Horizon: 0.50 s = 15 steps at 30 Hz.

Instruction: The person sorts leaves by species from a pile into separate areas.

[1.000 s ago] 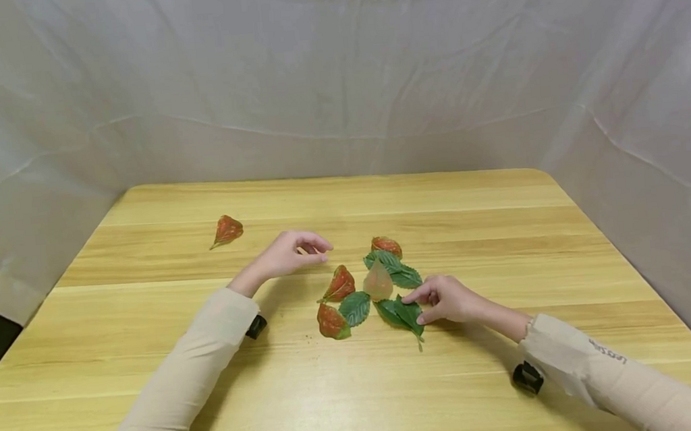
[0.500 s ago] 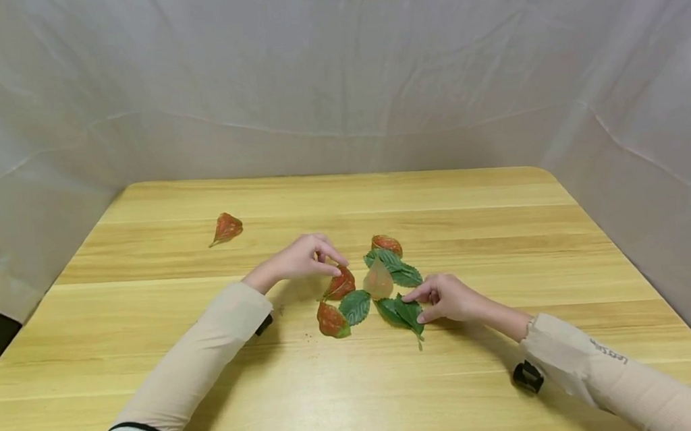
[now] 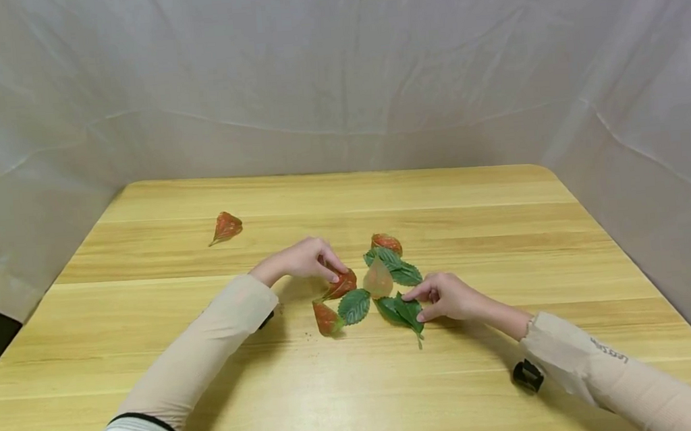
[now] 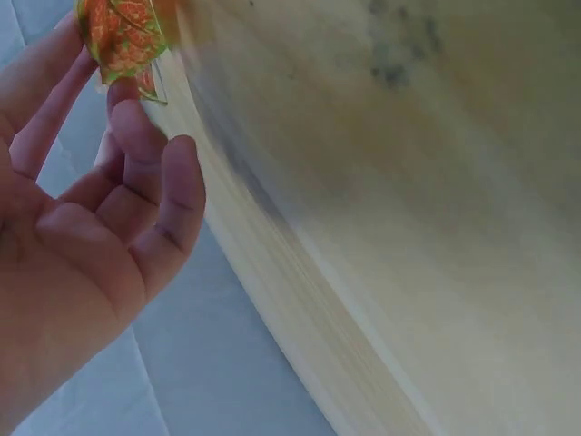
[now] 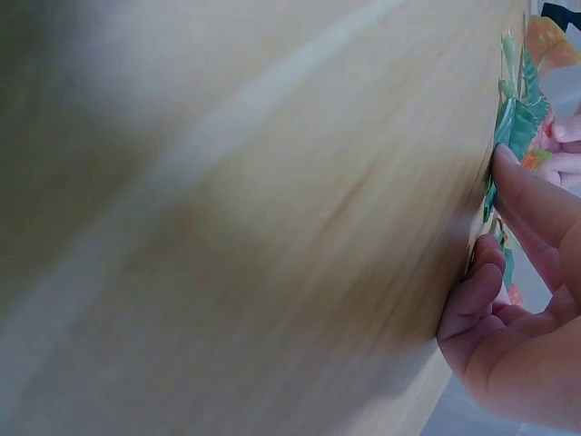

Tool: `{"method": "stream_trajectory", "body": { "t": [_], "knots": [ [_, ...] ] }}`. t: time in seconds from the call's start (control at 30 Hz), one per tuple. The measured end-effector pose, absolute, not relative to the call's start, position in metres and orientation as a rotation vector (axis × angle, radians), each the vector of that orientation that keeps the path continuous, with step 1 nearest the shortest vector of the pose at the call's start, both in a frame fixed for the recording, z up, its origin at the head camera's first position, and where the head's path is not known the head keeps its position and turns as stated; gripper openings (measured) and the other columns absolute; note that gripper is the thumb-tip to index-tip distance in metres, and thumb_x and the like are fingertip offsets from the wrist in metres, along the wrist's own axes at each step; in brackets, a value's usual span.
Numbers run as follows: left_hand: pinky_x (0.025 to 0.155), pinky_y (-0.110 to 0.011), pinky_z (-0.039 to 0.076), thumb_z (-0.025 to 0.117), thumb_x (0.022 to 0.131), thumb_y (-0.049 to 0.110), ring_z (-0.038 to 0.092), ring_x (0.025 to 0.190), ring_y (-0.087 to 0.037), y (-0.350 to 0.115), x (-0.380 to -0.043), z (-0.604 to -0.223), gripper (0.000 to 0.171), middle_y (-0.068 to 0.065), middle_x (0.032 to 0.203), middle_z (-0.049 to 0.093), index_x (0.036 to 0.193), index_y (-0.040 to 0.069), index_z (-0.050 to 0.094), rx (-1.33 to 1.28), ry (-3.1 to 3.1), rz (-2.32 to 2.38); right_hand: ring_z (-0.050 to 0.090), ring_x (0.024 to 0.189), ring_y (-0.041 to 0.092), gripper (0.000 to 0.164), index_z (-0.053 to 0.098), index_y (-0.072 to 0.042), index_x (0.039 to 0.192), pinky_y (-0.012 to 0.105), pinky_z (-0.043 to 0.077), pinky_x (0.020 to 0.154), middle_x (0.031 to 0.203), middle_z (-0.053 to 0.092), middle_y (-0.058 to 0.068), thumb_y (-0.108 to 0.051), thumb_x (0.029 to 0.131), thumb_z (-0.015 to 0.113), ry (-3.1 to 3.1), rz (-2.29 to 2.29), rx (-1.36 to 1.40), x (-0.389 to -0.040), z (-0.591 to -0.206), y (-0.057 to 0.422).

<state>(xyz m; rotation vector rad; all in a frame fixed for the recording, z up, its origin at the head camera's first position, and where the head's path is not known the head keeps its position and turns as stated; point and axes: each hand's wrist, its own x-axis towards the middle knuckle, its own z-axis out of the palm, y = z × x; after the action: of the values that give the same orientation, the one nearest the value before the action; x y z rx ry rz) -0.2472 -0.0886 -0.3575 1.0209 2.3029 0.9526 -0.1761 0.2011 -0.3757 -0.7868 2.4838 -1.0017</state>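
- The left hand (image 3: 311,259) has moved nearer and to the right since the earlier frames, onto the gripped red leaf (image 3: 343,284); the lower red leaf (image 3: 327,318) has shifted left and shows a narrower outline, perhaps tilted.
- State of the left hand: thumb and forefinger pinch the broad end of the gripped red leaf. Judged from this, the work at this side has passed from reaching to handling.
- The right hand (image 3: 449,297) is unchanged, thumb and forefinger holding the stemmed green leaf (image 3: 410,310) at the counter (image 3: 359,390).
- Position: the gripped red leaf lies left of the pale leaf (image 3: 378,279), just beyond the serrated green leaf (image 3: 355,307).
- Orientation: its stem points toward the near left; its long axis runs diagonally to the far right.
- The stemmed green leaf points its stem toward the near edge, its long axis running roughly near to far.
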Motion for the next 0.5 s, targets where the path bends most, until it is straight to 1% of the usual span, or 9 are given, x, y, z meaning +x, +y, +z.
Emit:
{"method": "stream_trajectory", "body": {
  "t": [0.13, 0.3, 0.43, 0.5],
  "knots": [
    [0.067, -0.022, 0.049, 0.066, 0.078, 0.0, 0.063, 0.073, -0.012, -0.0889, -0.2491, -0.3575, 0.022, -0.015, 0.098, 0.064, 0.099, -0.005, 0.066, 1.009, 2.274, 0.935, 0.034, 0.061, 0.013, 0.036, 0.065, 0.004, 0.104, 0.021, 0.032, 0.053, 0.073, 0.044, 0.004, -0.002, 0.07, 0.073, 2.488, -0.999, -0.783, -0.1756, -0.3744, 0.2008],
    [0.063, -0.021, 0.048, 0.066, 0.078, -0.001, 0.061, 0.071, -0.009, -0.0899, -0.2517, -0.3567, 0.021, -0.015, 0.095, 0.065, 0.098, -0.006, 0.066, 1.053, 2.255, 0.898, 0.034, 0.061, 0.013, 0.036, 0.065, 0.004, 0.105, 0.021, 0.032, 0.053, 0.074, 0.044, 0.005, -0.002, 0.07, 0.073, 2.483, -1.003, -0.775, -0.1752, -0.3736, 0.2008],
    [0.059, -0.02, 0.044, 0.066, 0.077, -0.001, 0.054, 0.066, -0.005, -0.0911, -0.254, -0.3574, 0.022, -0.014, 0.094, 0.066, 0.098, -0.006, 0.066, 1.045, 2.241, 0.871, 0.034, 0.059, 0.012, 0.036, 0.065, 0.004, 0.104, 0.021, 0.032, 0.052, 0.072, 0.044, 0.004, -0.002, 0.07, 0.073, 2.483, -1.002, -0.784, -0.1753, -0.3744, 0.2008],
    [0.059, -0.019, 0.043, 0.067, 0.076, -0.002, 0.053, 0.067, -0.004, -0.0917, -0.2547, -0.358, 0.022, -0.014, 0.094, 0.066, 0.098, -0.006, 0.066, 1.024, 2.242, 0.855, 0.034, 0.058, 0.012, 0.036, 0.065, 0.004, 0.104, 0.021, 0.032, 0.052, 0.072, 0.044, 0.004, -0.002, 0.07, 0.073, 2.484, -1.002, -0.788, -0.1754, -0.3747, 0.2008]
  ]
}}
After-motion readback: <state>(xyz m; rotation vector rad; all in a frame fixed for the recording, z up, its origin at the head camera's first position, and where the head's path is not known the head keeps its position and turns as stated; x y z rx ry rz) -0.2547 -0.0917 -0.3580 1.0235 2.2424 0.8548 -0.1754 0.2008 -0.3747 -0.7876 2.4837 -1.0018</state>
